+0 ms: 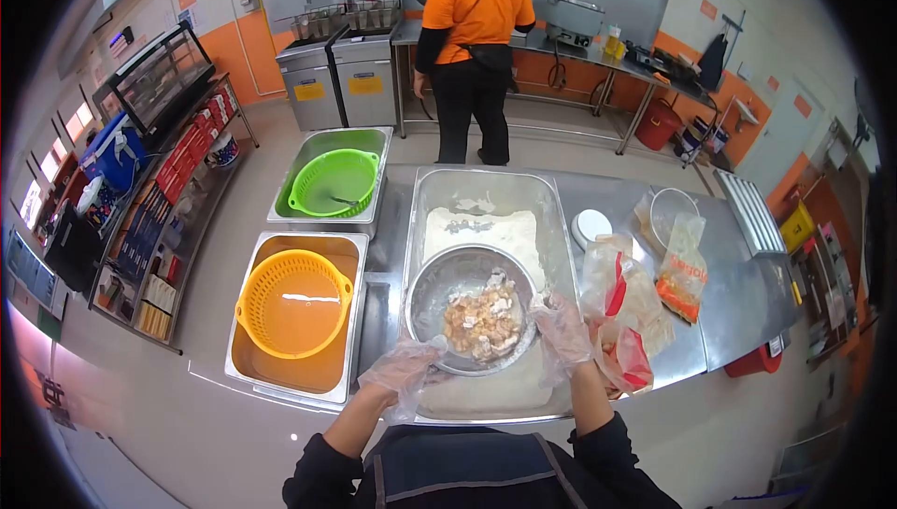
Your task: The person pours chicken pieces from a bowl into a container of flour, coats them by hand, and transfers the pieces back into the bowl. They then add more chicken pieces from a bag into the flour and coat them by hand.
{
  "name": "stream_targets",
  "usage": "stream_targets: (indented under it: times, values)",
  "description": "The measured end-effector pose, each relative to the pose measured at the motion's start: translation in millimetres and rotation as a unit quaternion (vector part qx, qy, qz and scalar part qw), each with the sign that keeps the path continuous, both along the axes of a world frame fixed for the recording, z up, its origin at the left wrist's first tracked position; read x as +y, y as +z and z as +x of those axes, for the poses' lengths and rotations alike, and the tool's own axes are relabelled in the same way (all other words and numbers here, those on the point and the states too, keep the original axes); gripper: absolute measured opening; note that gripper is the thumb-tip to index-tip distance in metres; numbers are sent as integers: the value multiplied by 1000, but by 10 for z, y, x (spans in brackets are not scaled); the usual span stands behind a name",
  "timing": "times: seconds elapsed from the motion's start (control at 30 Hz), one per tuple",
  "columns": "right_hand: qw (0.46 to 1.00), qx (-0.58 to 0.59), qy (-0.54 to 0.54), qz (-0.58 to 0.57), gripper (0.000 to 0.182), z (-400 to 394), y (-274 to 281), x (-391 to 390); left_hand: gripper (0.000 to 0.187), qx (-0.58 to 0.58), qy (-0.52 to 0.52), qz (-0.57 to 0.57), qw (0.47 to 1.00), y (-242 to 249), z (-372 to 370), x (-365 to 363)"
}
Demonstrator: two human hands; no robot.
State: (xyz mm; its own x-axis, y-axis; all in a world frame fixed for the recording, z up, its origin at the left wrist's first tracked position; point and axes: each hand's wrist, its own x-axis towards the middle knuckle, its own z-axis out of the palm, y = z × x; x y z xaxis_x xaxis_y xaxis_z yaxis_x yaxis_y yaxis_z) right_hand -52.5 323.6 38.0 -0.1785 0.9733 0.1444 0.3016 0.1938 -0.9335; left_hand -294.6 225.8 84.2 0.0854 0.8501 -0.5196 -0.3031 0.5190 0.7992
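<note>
A round metal bowl (430,299) is between my two gloved hands, over a deep steel tray (558,229) of white flour (500,231). Lumpy, flour-dusted pieces of food (484,322), perhaps raw chicken, lie inside the bowl, mostly toward its right side. My left hand (406,371), in a clear plastic glove, grips the bowl's lower left rim. On the right rim, my right hand (562,330) is closed in a similar glove with flour on it. The fingers under the bowl are partly hidden.
Left of the flour tray, a yellow basket (245,308) sits in a steel pan of brownish liquid, and a green basket (297,193) in another pan. Plastic bags (621,299) and a strainer (693,199) lie to the right. A person in an orange shirt (472,14) stands beyond the table.
</note>
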Motion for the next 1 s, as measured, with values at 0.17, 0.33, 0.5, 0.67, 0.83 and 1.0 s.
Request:
stream_targets:
  times: [0.17,0.33,0.5,0.67,0.83,1.0]
  values:
    - [942,-324,36,84,20,-159,390,-25,55,19,69,39,997,-262,-32,35]
    - [916,-264,95,288,26,-497,673,92,63,20,67,63,996,-320,-93,142]
    - [856,-438,151,230,35,-978,605,221,72,0,49,53,997,-603,-175,259]
    - [836,-454,97,292,39,-954,373,321,63,-28,96,13,995,-315,-193,333]
    - [871,-349,190,289,38,-968,469,360,52,-96,87,54,990,-301,-181,358]
    - [797,-517,287,124,35,-1017,426,344,32,-105,105,0,989,-394,-111,486]
